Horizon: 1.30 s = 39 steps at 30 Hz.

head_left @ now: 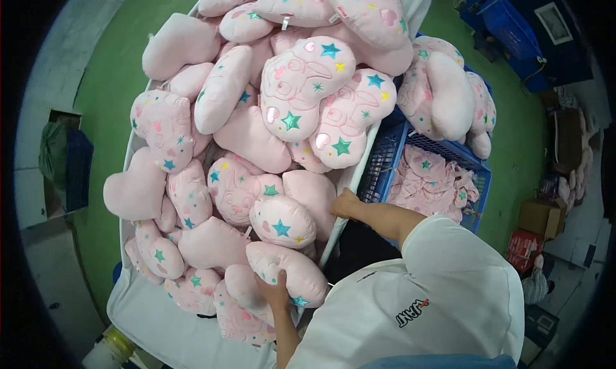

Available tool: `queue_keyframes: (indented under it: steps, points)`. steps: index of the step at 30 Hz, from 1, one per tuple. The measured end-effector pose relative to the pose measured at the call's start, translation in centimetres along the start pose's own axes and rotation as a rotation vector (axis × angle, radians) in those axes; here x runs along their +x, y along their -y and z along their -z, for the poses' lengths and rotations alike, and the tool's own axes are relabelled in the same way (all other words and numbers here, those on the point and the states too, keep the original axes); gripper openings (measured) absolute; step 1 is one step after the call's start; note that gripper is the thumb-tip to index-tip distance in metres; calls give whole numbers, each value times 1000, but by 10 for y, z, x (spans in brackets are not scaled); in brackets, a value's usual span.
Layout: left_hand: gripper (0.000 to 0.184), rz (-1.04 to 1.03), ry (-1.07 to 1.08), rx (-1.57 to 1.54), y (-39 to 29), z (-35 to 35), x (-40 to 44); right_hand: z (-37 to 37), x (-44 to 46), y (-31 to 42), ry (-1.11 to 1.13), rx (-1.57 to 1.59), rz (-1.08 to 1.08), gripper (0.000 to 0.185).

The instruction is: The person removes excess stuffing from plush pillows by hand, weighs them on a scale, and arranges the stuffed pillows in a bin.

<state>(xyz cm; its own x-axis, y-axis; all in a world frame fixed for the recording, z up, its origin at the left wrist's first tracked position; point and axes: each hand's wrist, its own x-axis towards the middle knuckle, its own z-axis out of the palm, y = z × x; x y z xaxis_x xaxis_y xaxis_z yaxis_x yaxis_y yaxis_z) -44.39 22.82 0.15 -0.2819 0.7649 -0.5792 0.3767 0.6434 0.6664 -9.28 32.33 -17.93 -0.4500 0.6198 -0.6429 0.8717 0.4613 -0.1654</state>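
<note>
Pink stuffed cushions with embroidered stars and rabbit faces fill a large white-lined bin (192, 343). Near its front edge, my left hand (276, 293) is closed on the lower left side of a pink cushion (292, 271) with a teal star; its thumb shows, but the other fingers are partly hidden. A plain pink cushion (244, 285) lies against that hand. Farther right, my right hand (346, 204) is closed round the bin's white edge (333, 237), beside a smooth pink cushion (312, 192).
Right of the bin, a blue plastic crate (388, 176) holds crumpled pink printed fabric (427, 183). Stuffed cushions (449, 96) are heaped in a crate behind it. Green floor (109, 138) runs along both sides. Cardboard boxes (542, 218) stand at far right.
</note>
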Motion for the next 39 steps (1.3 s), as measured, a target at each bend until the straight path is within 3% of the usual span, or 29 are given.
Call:
queue_keyframes:
  steps: [3, 8, 10, 11, 13, 15, 18, 20, 21, 23, 26, 28, 29, 33, 35, 38, 39]
  points:
    - [90, -17, -65, 169, -17, 2, 0, 15, -7, 2, 36, -8, 1, 41]
    - [82, 81, -195, 104, -52, 5, -15, 29, -16, 1, 161, 142, 39, 44]
    - [73, 215, -226, -79, -39, 8, -24, 36, -22, 7, -10, 603, 7, 38]
    - [71, 270, -245, -156, -31, 10, -31, 39, -16, 12, 8, 591, 58, 38]
    - [68, 337, -255, -243, -18, 13, -43, 37, 3, 28, -482, 955, -193, 38]
    - [65, 381, -255, -294, -11, 16, -54, 139, -14, 44, -557, 1137, -228, 34]
    - [61, 395, -243, -366, 1, 16, -63, 187, -40, 82, -370, 1104, -63, 30]
    - [60, 249, -261, -442, 32, 9, -61, 170, -56, 121, -168, 1111, 100, 29]
    - [60, 216, -259, -471, 38, 8, -59, 159, -54, 137, 140, 1200, 154, 44]
    - [61, 172, -243, -548, 40, 9, -57, 143, -58, 184, 254, 1272, 29, 54]
    - [62, 131, -194, -688, 34, 24, -71, 174, -86, 223, 393, 1389, 144, 66]
    - [63, 74, -130, -789, 27, 43, -85, 180, -104, 232, 355, 1208, 317, 84]
    - [63, 40, -98, -839, 22, 57, -94, 197, -112, 244, 347, 1199, 330, 84]
    - [64, -181, -161, -849, -8, 138, -114, 274, -170, 292, -162, 914, 601, 99]
    - [68, -322, -266, -756, -25, 193, -111, 280, -138, 325, -428, 865, 755, 107]
    - [75, -574, -520, -466, -44, 303, -87, 320, -65, 400, -531, 1092, 951, 100]
    - [76, -599, -592, -367, -45, 339, -76, 335, -46, 426, -328, 1136, 862, 93]
